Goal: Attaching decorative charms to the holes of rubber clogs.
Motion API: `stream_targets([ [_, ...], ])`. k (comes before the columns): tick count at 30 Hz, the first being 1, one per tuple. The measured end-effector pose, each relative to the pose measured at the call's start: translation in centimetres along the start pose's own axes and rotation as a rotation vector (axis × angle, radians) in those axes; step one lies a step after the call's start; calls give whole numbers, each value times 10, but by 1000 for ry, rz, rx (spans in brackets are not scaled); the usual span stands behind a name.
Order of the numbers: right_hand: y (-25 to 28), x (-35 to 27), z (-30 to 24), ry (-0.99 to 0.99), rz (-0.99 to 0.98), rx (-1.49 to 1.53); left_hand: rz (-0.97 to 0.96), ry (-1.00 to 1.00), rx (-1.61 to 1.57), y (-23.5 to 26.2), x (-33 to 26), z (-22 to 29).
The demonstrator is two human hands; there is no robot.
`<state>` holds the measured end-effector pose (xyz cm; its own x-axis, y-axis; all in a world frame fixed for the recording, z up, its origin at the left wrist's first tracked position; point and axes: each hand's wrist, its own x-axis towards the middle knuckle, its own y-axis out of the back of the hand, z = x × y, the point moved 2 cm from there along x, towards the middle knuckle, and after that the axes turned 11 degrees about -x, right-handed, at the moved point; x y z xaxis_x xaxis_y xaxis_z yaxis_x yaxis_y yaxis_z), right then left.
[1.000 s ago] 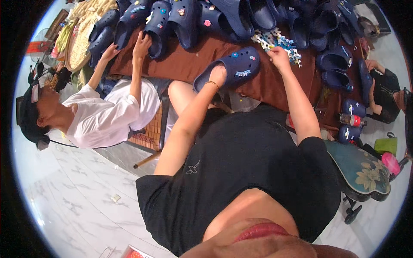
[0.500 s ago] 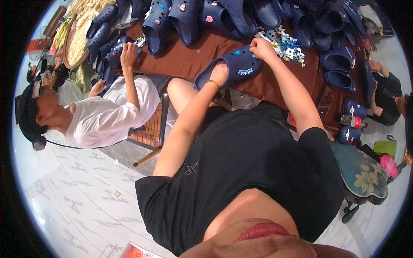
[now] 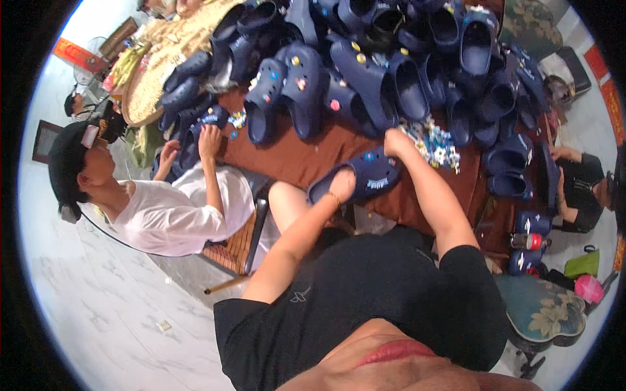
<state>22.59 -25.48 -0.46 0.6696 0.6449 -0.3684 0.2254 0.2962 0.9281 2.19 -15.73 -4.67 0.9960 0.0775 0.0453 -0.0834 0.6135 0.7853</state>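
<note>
A dark blue foam clog point(image 3: 355, 174) is tilted over the near edge of the brown-covered table. It bears a blue flower charm point(image 3: 370, 156) and a white-and-blue lettered charm point(image 3: 377, 184). My left hand point(image 3: 343, 184) reaches into its foot opening and holds it, the fingertips hidden inside. Just beyond the toe, my right hand point(image 3: 395, 141) is closed; whatever it pinches, if anything, is hidden. Beside that hand lies a heap of small white, blue and yellow charms point(image 3: 438, 148).
Many dark blue clogs point(image 3: 303, 88) crowd the table's far side, more point(image 3: 508, 163) at the right. On the left, a co-worker in white point(image 3: 176, 208) handles a clog beside a round tray point(image 3: 140, 98). Another person point(image 3: 580, 189) works at the far right, near a bottle point(image 3: 527, 242).
The view has tilted up, so everything sits lower and more clogs show at the back. Both my hands keep nearly the same places by the clog. The co-worker's nearer hand has lifted slightly.
</note>
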Motion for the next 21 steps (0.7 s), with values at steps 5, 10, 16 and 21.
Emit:
stream_targets([
  [5,17,-39,0,40,197,546,107,-44,-62,10,-10,1],
  [10,-6,-76,40,-199,657,579,46,-47,-80,4,-2,-9],
  [16,-12,-106,73,-538,634,285,-58,-22,7,-5,2,-22],
  [21,-28,-107,78,-555,531,168,266,-220,-74,-4,-5,-12],
])
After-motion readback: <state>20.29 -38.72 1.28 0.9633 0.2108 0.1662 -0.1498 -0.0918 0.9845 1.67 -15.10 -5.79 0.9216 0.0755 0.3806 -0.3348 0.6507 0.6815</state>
